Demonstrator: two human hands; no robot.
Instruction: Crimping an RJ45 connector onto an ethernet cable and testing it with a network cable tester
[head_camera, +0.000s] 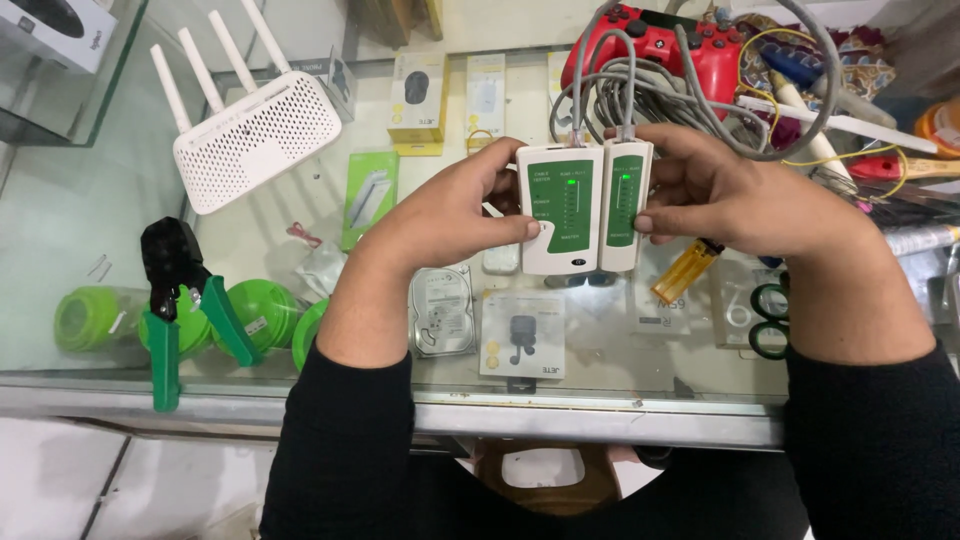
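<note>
Hands, left (450, 215) and right (720, 195), clasp a cable tester (585, 205); crimping pliers (180, 300), router (255, 130) flank them on glass counter (60, 220).

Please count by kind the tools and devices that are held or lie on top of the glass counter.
Cable tester units, held in left hand and right hand: 2
White router: 1
Green-handled crimping tool: 1
Red game controller: 1
Total: 5

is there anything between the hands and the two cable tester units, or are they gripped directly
Nothing visible stands between them. The left hand grips the larger tester unit directly, thumb on its front face. The right hand holds the smaller tester unit pressed beside it. The grey cables plug into the tops, clear of both grips.
</note>
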